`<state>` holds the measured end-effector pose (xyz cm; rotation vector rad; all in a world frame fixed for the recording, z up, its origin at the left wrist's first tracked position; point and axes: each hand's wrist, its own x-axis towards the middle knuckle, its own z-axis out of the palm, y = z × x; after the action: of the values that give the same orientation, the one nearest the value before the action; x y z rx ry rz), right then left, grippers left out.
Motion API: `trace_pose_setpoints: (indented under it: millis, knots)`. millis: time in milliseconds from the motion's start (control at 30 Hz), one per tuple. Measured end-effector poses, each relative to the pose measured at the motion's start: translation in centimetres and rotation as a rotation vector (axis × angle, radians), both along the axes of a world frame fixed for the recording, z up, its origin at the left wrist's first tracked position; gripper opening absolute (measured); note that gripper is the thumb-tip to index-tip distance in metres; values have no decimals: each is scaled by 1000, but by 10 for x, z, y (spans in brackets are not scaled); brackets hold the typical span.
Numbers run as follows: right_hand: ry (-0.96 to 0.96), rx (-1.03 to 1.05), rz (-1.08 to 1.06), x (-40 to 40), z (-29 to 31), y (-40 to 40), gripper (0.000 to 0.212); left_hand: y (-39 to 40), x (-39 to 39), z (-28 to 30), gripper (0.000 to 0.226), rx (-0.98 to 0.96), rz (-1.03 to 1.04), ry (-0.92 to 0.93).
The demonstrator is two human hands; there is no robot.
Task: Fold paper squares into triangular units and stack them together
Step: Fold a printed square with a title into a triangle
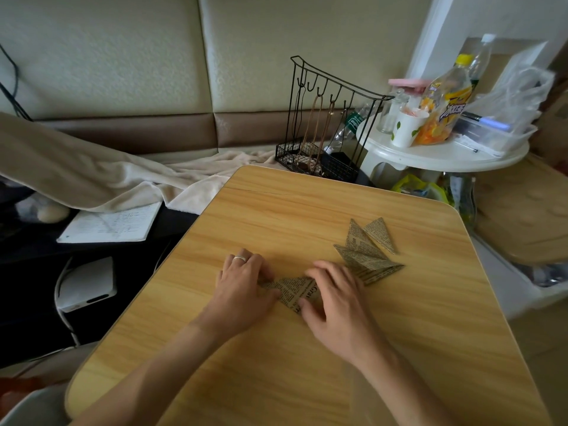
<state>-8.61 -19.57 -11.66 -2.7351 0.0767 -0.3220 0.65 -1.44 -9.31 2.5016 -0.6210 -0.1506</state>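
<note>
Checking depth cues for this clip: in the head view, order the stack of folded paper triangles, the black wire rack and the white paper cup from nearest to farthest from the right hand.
From the right hand:
1. Stack of folded paper triangles, just beyond it on the table.
2. Black wire rack, past the table's far edge.
3. White paper cup, on the round side table, far right.
</note>
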Motion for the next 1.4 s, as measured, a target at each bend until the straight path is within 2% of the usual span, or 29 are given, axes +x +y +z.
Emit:
trace_pose_setpoints:
  millis: [133, 267, 367, 500, 633, 767, 900, 1033, 1133, 1267, 1400]
  knots:
    - [-51, 107, 12, 0, 6, 0, 25, 2, -2, 0, 38, 23, -27, 8]
    - [-132, 270, 1, 1, 13, 2, 15, 2, -1, 1, 27, 5, -35, 23]
    - [-147, 387, -20, 5, 16, -1, 14, 2, 2, 2, 7, -212, 6, 69]
    - [-155, 472, -70, 7, 14, -5, 14, 5, 5, 2, 10, -502, 167, 279]
    - [-190, 467, -112, 7, 10, -6, 14, 1, 5, 2, 18, -625, 298, 357]
    - [-241, 368, -94, 4, 16, -4, 16, -11, 4, 3, 17, -644, 370, 337]
    - [-320, 333, -123, -1, 32, -14, 13, -26, 0, 7, 11, -666, 330, 331]
    - [-342, 447, -283, -3, 46, -41, 12, -39, -11, 5, 16, -628, 234, 395]
    - [-369, 499, -483, -3, 49, -66, 12, -43, -19, 0, 16, -549, 153, 330]
    - [-326, 397, -630, -5, 38, -82, 13, -45, -23, 0, 18, -478, 95, 237]
    - [-253, 211, -648, -5, 20, -79, 10, -46, -26, 0, 19, -406, 57, 161]
